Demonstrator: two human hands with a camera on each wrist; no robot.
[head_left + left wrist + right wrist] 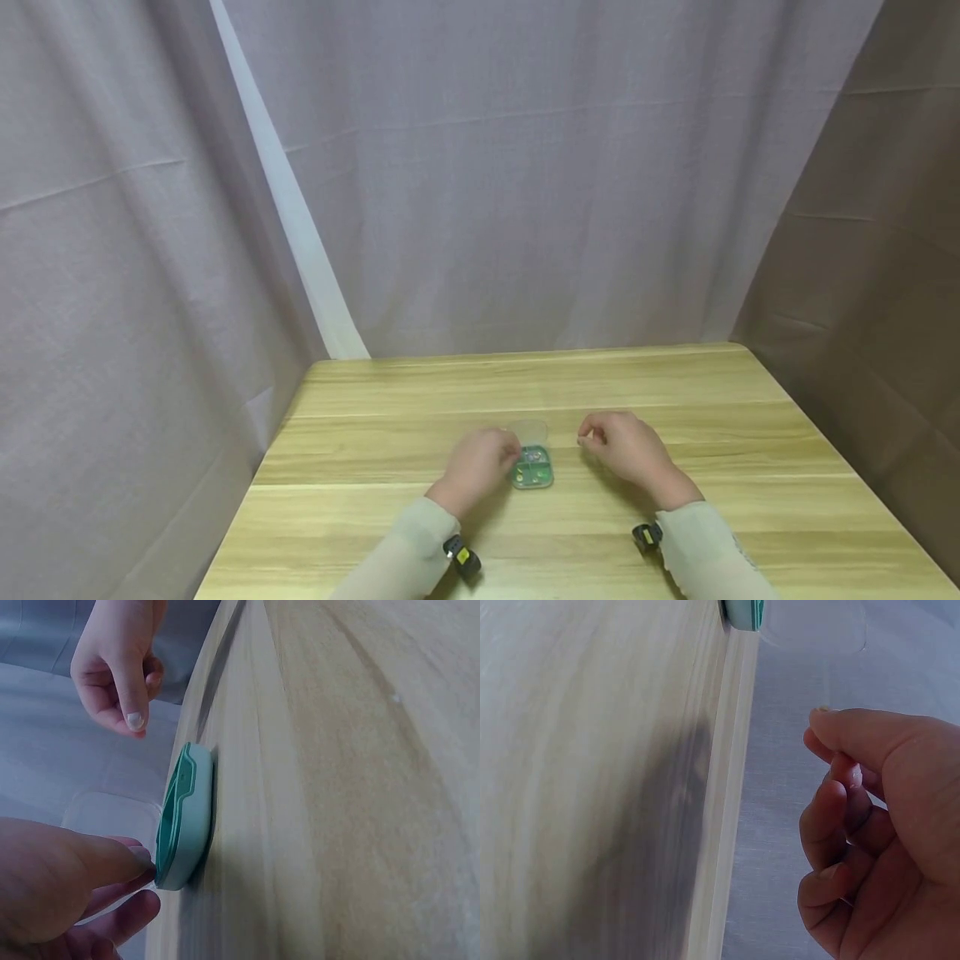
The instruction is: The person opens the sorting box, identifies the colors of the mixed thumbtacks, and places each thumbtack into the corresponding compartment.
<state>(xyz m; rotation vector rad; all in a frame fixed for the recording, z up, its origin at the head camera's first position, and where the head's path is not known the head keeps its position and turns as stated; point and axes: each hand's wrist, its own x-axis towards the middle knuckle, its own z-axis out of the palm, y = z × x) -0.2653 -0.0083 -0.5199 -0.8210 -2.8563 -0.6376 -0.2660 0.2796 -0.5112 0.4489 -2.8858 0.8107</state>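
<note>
A small green pill box (532,475) lies on the table with its clear lid (529,431) swung back away from the person. Several compartments hold little coloured pieces, yellow and green among them. At the box's left side is my left hand (480,467); its thumb and fingers pinch the rim in the left wrist view, where the green wall (191,817) shows side-on. My right hand (626,446) hovers to the right of the box, fingers curled and thumb tip against the index finger. No object shows between those fingertips (825,731).
The wooden table (375,400) has rounded far corners. Grey curtains (525,208) hang behind it and at its sides, with a pale strip (292,200) at the back left. Each wrist carries a small black camera (461,557).
</note>
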